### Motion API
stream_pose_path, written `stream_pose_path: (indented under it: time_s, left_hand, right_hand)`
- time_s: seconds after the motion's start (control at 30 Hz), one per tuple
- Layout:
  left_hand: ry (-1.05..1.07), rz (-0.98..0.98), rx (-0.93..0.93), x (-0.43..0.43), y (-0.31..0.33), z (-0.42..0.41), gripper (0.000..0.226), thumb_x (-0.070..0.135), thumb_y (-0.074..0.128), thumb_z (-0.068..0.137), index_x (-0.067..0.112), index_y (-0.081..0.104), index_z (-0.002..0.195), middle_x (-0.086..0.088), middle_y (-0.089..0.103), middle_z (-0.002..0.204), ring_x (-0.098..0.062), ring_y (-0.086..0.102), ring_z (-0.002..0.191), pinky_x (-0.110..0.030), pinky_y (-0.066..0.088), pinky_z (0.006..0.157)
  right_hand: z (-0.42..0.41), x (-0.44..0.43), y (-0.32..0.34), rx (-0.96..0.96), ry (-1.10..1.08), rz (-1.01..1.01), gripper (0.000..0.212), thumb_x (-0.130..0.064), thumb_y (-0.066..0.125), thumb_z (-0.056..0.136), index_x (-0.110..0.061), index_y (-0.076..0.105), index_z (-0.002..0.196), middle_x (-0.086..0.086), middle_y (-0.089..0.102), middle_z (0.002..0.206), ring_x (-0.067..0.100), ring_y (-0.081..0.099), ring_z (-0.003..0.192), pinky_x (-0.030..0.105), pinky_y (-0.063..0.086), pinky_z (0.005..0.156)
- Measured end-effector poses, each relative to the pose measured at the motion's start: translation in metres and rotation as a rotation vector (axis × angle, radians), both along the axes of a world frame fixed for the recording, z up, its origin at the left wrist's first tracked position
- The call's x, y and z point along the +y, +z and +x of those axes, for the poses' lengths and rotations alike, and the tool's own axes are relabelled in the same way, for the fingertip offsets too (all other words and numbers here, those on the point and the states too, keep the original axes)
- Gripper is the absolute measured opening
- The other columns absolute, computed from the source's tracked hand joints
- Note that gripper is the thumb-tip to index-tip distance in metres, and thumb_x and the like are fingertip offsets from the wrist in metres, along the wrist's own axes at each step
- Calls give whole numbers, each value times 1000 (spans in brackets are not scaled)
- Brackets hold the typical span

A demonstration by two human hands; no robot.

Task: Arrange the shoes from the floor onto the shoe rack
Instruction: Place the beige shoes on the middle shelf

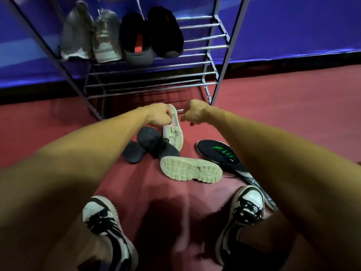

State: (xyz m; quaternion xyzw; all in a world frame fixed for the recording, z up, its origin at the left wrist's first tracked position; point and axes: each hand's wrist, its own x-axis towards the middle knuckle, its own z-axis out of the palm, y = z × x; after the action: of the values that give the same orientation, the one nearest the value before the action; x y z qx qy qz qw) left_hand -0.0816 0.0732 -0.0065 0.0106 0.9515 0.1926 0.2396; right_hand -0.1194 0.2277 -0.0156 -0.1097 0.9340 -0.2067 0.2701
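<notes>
The pale shoe (173,132) sits toe-down in the floor pile just in front of the shoe rack (197,45). The left hand (159,116) pinches its heel, probably to lift it. The right hand (195,114) is curled and empty. A black shoe (154,141) leans against it, with its sole-up mate (190,172) and a green-striped sneaker (218,153) nearby

Left hand (160,116), right hand (196,112): outstretched, curled

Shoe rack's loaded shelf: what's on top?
Left to right: a grey shoe, a pale grey sneaker, a black shoe with a red insole, a second black shoe. They cover the shelf bars beneath; bars show at its right end.
</notes>
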Motion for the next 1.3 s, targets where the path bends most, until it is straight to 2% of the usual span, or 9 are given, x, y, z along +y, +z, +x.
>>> stream_pose_path:
  time_s: [0.13, 0.27, 0.37, 0.5, 0.57, 0.77, 0.97, 1.13, 1.3]
  left_hand:
    - [-117, -164, -55, 10, -24, 10, 31, 20, 54, 88, 17, 68, 116, -7, 67, 118, -28, 62, 108, -37, 50, 95]
    - [-161, -157, -130, 24, -51, 20, 38, 18, 54, 90, 18, 61, 127, -6, 62, 128, -27, 57, 117, -26, 42, 92]
    - [-131, -121, -155, 31, -78, 23, 38, 18, 53, 91, 18, 59, 129, -5, 59, 134, -24, 54, 122, -21, 38, 91]
    - [-197, -141, -247, 41, -116, 24, 38, 17, 57, 87, 17, 61, 125, -4, 61, 129, -23, 57, 117, -31, 47, 98]
    - [-224, -154, -251, 43, -127, 22, 37, 16, 59, 86, 15, 62, 123, -6, 64, 123, -25, 59, 111, -34, 50, 95]
    - [-307, -214, -245, 42, -152, 22, 43, 17, 68, 80, 19, 60, 123, -8, 59, 119, -27, 58, 105, -31, 51, 80]
    - [-352, -250, -217, 39, -162, 20, 33, 13, 63, 78, 27, 59, 108, -4, 54, 114, -28, 58, 102, -34, 50, 77]
    - [-390, -290, -243, 38, -146, 13, 25, 19, 66, 78, 31, 50, 93, 2, 54, 101, -25, 57, 91, -32, 46, 72]
    - [-420, -302, -231, 33, -121, 16, 25, 28, 73, 76, 29, 52, 90, 1, 58, 102, -26, 59, 97, -33, 46, 72]
  right_hand:
    - [13, 14, -28, -33, 71, 102, 24, -29, 64, 90, -7, 70, 94, 5, 70, 73, 17, 62, 57, 24, 46, 56]
    - [24, 31, -64, -70, 86, 162, 44, -37, 65, 89, -5, 68, 119, 12, 70, 115, 29, 65, 104, 29, 51, 84]
    - [30, 40, -89, -99, 97, 203, 47, -36, 66, 89, -7, 64, 125, 13, 65, 124, 31, 60, 111, 32, 50, 87]
    - [35, 44, -113, -184, 153, 262, 39, -39, 71, 83, -11, 69, 110, 8, 70, 106, 27, 63, 94, 32, 51, 77]
    - [40, 43, -124, -204, 162, 282, 34, -38, 70, 82, -10, 70, 103, 7, 69, 97, 25, 63, 87, 28, 46, 69]
    - [52, 39, -158, -240, 146, 289, 35, -44, 73, 81, -13, 73, 97, 1, 62, 79, 23, 58, 79, 28, 46, 69]
    - [55, 40, -165, -181, 161, 304, 28, -36, 59, 92, -19, 65, 113, 7, 63, 112, 27, 59, 93, 34, 45, 72]
    - [50, 36, -144, -179, 268, 357, 41, -43, 73, 83, -21, 65, 117, 5, 63, 115, 27, 62, 106, 33, 46, 76]
    - [46, 26, -106, -177, 314, 401, 44, -40, 81, 75, -21, 69, 112, 0, 67, 110, 22, 57, 93, 34, 52, 79]
